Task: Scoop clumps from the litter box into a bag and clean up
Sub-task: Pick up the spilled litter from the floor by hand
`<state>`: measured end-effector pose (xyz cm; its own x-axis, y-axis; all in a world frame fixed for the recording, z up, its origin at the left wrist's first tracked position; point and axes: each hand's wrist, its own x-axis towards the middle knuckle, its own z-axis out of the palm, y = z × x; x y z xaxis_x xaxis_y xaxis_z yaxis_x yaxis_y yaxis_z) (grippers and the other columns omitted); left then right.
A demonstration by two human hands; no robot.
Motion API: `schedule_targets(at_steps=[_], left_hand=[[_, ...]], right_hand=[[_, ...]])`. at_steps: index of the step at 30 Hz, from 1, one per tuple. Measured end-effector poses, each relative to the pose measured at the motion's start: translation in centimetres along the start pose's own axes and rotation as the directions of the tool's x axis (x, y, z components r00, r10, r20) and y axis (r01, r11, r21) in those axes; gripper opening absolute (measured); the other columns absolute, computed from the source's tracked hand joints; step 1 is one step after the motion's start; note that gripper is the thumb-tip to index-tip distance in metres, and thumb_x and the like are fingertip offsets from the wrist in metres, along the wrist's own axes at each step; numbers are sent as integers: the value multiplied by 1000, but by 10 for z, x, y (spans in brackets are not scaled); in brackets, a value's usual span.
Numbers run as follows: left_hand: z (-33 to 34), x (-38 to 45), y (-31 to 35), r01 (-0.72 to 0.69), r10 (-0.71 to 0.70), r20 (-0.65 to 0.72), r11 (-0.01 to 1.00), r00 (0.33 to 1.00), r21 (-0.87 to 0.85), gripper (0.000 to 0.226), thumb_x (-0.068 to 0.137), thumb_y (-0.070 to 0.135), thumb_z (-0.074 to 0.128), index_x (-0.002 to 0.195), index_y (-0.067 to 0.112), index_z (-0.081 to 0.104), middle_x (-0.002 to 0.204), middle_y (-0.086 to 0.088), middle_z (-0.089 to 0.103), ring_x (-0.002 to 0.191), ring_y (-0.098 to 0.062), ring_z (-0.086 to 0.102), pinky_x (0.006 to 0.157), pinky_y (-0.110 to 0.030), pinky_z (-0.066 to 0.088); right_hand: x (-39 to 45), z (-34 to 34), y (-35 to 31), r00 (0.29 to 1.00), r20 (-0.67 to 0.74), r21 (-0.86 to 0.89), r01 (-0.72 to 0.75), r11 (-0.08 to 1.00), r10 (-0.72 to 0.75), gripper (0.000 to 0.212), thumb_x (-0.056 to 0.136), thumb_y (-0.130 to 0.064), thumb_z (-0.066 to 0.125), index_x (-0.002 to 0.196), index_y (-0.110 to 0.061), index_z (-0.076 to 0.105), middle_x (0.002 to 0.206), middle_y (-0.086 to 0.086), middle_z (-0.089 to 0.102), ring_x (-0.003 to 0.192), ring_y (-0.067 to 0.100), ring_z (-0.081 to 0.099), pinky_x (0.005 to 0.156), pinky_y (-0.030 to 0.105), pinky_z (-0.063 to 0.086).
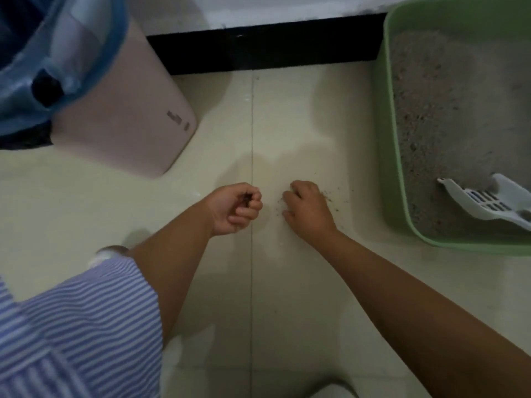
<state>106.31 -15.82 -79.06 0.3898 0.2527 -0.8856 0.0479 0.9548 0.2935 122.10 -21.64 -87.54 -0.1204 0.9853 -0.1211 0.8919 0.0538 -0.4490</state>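
Plainly the spilled litter grains (pixel 330 196) on the floor (pixel 287 124) beside the litter box (pixel 390 168) are light, loose and best pinched: left hand (pixel 234 208) clenched on some, right hand (pixel 306 209) fingers curled over more

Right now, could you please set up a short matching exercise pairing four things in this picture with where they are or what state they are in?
Things:
1. scoop
2. left hand
3. right hand
4. pink bin

Places or states:
A. curled shut around dark bits
B. lined with a blue bag, far left
C. lying in the green litter box
D. palm down on the floor among scattered litter

Pairs: 1-C, 2-A, 3-D, 4-B
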Motion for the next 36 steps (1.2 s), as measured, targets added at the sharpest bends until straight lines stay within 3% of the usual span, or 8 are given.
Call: schedule_targets(at_steps=[2, 7, 11, 14, 17, 27, 30, 36], left_hand=[[2, -11, -1, -6, 8, -40, 999, 999, 52, 31, 93, 11, 29, 62, 14, 35, 44, 4, 39, 25, -1, 26, 22, -9, 13], [7, -15, 10, -82, 88, -93, 995, 992, 60, 32, 94, 12, 30, 63, 14, 35, 44, 5, 38, 25, -1, 25, 23, -10, 12], [-3, -19, -3, -74, 79, -75, 994, 994, 75, 33, 97, 13, 29, 64, 13, 36, 45, 5, 41, 25, 0, 26, 22, -8, 14], [-10, -22, -11, -46, 48, -45, 998, 998, 53, 33, 96, 13, 28, 64, 12, 37, 46, 4, 42, 25, 0, 27, 22, -7, 14], [-15, -21, -13, -56, 56, -17, 998, 998, -3, 34, 94, 12, 25, 62, 12, 37, 46, 3, 41, 25, -1, 27, 23, -9, 13], [-36, 9, -30, -51, 53, -44, 998, 998, 39, 37, 99, 25, 35, 64, 15, 37, 38, 7, 36, 24, -3, 26, 27, -10, 15], [-35, 17, -25, -35, 35, -5, 998, 999, 50, 35, 99, 21, 36, 65, 13, 38, 39, 5, 40, 21, -1, 24, 25, -10, 14], [-19, 41, -14, -4, -13, 86, 979, 996, 204, 30, 93, 10, 34, 65, 7, 44, 41, 2, 48, 22, -3, 29, 26, -7, 16]], right_hand=[[2, 6, 6, 989, 115, -5, 92, 996, -91, 33, 50, -2, 78, 81, 6, 68, 91, 26, 67, 81, 43, 65, 68, 47, 55], [-15, 4, 19, 978, 50, -46, 205, 978, -202, 13, 49, 9, 65, 57, -1, 62, 64, 12, 62, 58, 27, 62, 52, 21, 50], [-27, 5, 35, 987, 55, -56, 154, 987, -151, 27, 36, 18, 71, 49, -1, 57, 58, 14, 58, 56, 31, 59, 47, 29, 52], [-23, -2, 24, 991, 9, -62, 135, 989, -135, 8, 55, 2, 69, 56, 0, 62, 63, 15, 61, 62, 33, 61, 57, 34, 55], [-4, 4, 4, 988, 6, -36, 151, 988, -151, 11, 59, -3, 71, 67, 3, 65, 76, 19, 65, 73, 35, 64, 64, 36, 54], [-4, 9, 5, 933, 150, -212, 352, 912, -326, 31, 37, 6, 82, 48, -5, 55, 54, 11, 56, 49, 26, 56, 43, 22, 48], [-17, -6, 16, 935, 189, -281, 345, 896, -301, 30, 34, 7, 78, 47, -5, 53, 53, 11, 54, 48, 25, 55, 44, 21, 44], [-28, -35, 32, 964, 131, -326, 262, 908, -231, 7, 56, -8, 55, 54, -6, 61, 57, 10, 58, 54, 28, 59, 48, 26, 49]])
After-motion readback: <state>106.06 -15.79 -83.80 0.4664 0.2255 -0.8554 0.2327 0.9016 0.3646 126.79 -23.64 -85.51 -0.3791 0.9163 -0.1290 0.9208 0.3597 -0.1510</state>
